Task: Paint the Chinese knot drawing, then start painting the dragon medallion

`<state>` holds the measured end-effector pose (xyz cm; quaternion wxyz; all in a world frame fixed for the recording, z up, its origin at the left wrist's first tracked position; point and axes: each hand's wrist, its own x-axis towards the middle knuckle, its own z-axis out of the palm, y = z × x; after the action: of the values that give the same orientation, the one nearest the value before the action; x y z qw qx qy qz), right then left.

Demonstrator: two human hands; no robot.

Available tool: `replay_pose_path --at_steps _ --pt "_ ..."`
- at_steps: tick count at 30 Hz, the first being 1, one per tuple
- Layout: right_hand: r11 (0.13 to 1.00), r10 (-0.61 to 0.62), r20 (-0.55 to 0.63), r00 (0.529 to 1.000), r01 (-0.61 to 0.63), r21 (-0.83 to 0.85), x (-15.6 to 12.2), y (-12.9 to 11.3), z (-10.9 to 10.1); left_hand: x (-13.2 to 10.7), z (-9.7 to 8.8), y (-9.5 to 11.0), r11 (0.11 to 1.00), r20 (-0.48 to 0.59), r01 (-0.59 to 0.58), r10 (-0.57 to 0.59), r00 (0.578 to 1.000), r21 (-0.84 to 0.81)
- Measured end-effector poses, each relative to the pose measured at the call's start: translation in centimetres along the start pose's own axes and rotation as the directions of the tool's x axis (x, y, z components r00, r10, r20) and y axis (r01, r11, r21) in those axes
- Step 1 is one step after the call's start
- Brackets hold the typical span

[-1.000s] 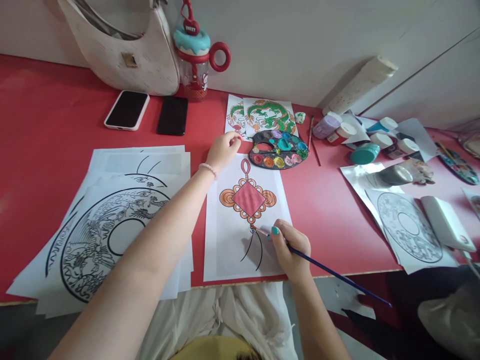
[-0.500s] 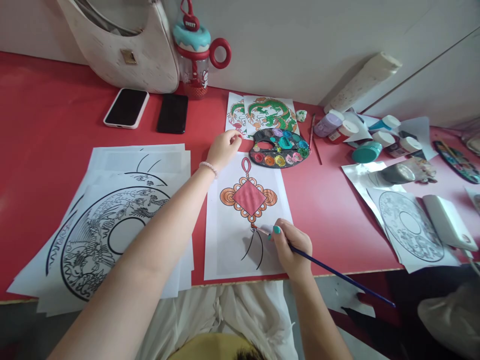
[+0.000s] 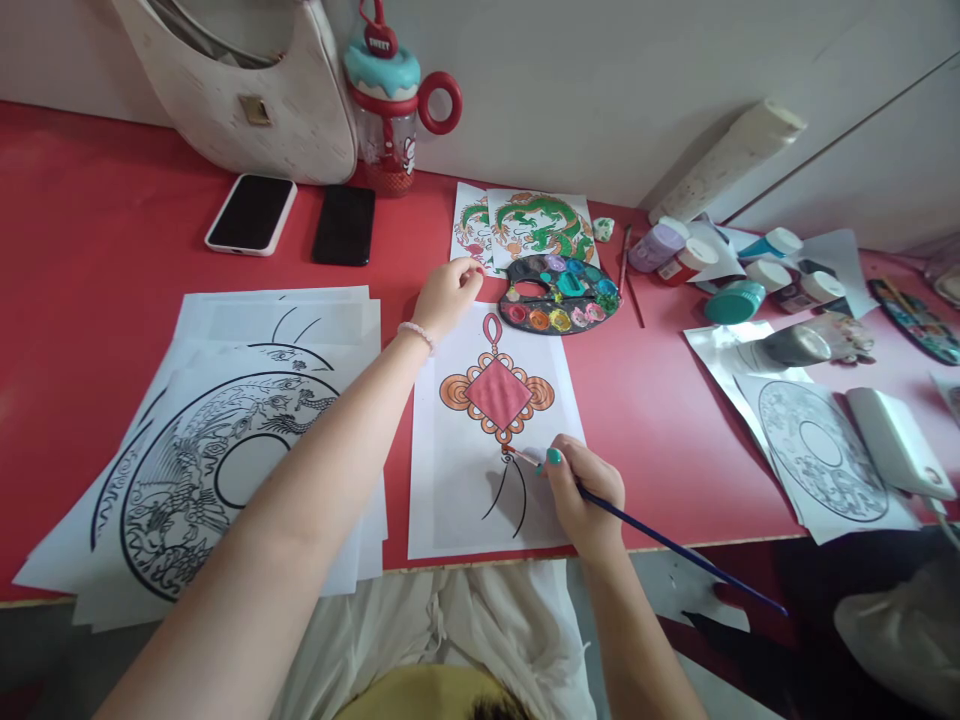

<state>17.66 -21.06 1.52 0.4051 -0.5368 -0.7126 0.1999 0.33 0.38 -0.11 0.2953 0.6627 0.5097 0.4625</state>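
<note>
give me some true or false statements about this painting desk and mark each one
1. The right hand holds a paintbrush with its tip on the knot drawing sheet. True.
2. The left hand rests on the paint palette. False: it presses on the top edge of the knot drawing sheet, beside the paint palette.
3. A white-cased phone and a black phone lie side by side in front of the handbag. True.
4. The central diamond of the knot is unpainted. False: the central diamond is painted red, with orange loops around it.
</note>
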Motion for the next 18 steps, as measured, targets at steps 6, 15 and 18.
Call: replay_pose_path --at_steps 6,15,18 --pt "1.000 -0.004 -0.008 1.000 0.004 0.004 -0.10 0.03 -0.07 0.00 0.00 0.02 1.000 0.000 0.006 -0.006 1.000 0.001" --pt "1.000 -0.023 0.002 1.000 0.023 0.002 -0.03 -0.12 -0.04 0.07 0.01 -0.16 1.000 -0.005 -0.007 0.007 1.000 -0.008" --pt "1.000 -0.015 -0.001 1.000 0.015 -0.004 -0.14 0.03 -0.03 0.04 -0.04 -0.02 1.000 -0.004 0.002 -0.002 1.000 -0.010"
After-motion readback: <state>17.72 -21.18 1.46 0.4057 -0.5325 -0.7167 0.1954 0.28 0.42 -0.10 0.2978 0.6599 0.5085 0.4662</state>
